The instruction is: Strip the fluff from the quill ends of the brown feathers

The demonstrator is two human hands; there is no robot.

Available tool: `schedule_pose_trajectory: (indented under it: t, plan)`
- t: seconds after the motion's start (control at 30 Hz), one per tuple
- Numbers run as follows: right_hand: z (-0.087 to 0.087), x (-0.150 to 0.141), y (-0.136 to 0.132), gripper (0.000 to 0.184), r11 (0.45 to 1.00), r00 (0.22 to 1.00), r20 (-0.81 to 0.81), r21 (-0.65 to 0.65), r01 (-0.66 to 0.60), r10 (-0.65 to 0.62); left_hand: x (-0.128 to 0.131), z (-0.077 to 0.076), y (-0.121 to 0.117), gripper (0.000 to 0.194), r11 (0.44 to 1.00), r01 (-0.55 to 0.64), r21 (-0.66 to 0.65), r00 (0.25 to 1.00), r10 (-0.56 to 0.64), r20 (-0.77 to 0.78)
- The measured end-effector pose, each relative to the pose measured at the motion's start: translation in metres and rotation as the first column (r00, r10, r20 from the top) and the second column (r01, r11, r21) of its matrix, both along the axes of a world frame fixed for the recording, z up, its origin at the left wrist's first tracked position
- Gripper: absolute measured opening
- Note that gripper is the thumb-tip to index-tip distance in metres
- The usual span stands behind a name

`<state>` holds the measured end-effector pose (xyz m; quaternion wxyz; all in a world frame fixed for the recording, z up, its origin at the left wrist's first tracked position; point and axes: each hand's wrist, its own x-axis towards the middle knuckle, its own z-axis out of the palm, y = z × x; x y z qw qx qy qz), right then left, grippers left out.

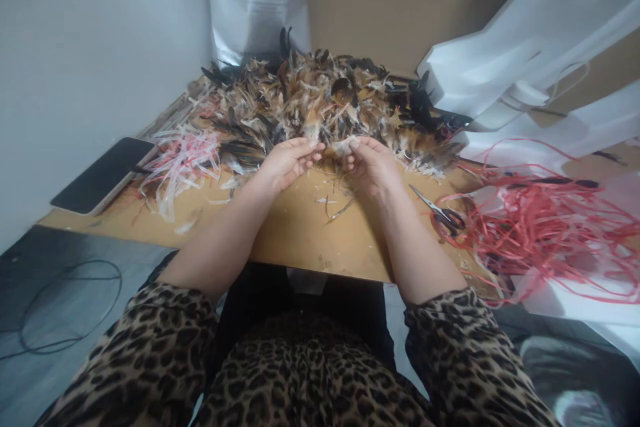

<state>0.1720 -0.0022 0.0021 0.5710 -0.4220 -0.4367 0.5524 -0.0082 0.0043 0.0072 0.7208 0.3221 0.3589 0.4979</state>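
Note:
Both of my hands are raised over the near edge of a big heap of brown, black and white feathers [300,90]. Thumb and forefinger of my left hand [296,160] are pinched on a light brown feather [313,125] that points upward. My right hand [369,159] pinches a whitish fluffy feather [344,145] at its fingertips. A small gap separates the two hands. Below them, thin dark feather scraps [340,210] lie on the tan tabletop [310,240].
Scissors [440,210] lie right of my right forearm, beside a tangle of red plastic strips [545,233]. At left are a phone [104,175] and a bunch of pink and white strips [183,157]. A white printed bag [257,7] stands behind the heap.

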Motion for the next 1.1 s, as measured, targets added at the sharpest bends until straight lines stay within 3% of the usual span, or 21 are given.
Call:
schedule_pose_trajectory:
  t: [0.07,0.2,0.33,0.5,0.67,0.83,0.97,1.1]
  plan:
    - [0.002,0.002,0.001,0.034,0.996,0.994,-0.098,-0.067,-0.055,0.048,0.000,0.000,-0.001,0.007,1.000,0.031,-0.003,1.000,-0.031,0.003]
    - [0.002,0.000,0.001,0.035,0.988,0.986,-0.138,-0.102,-0.111,0.097,0.004,-0.002,-0.004,0.007,0.995,0.097,0.000,0.995,-0.097,0.007]
    - [0.000,-0.005,-0.002,0.035,0.979,0.981,-0.146,-0.139,-0.150,0.130,0.007,-0.004,-0.003,0.005,0.997,0.071,0.027,0.997,-0.072,0.023]
    - [0.008,0.005,-0.005,0.036,0.965,0.976,0.046,-0.165,-0.204,0.214,-0.001,-0.001,0.000,0.007,0.994,0.018,0.110,0.998,-0.011,-0.066]
    - [0.018,0.024,-0.004,0.035,0.985,0.974,0.157,-0.086,-0.152,0.164,-0.005,0.006,-0.005,0.012,0.970,0.123,0.208,0.941,-0.047,-0.336]
    - [0.016,0.025,-0.008,0.033,0.919,0.825,0.403,-0.157,-0.363,0.395,-0.003,0.008,-0.010,0.012,0.933,0.272,0.237,0.884,-0.144,-0.445]
    - [0.014,0.019,-0.011,0.034,0.852,0.757,0.392,-0.239,-0.465,0.523,-0.002,0.008,-0.012,0.014,0.917,0.307,0.257,0.875,-0.165,-0.455]
    - [0.009,0.012,-0.011,0.034,0.851,0.798,0.303,-0.251,-0.461,0.521,-0.001,0.002,-0.007,0.015,0.929,0.212,0.304,0.909,-0.073,-0.410]
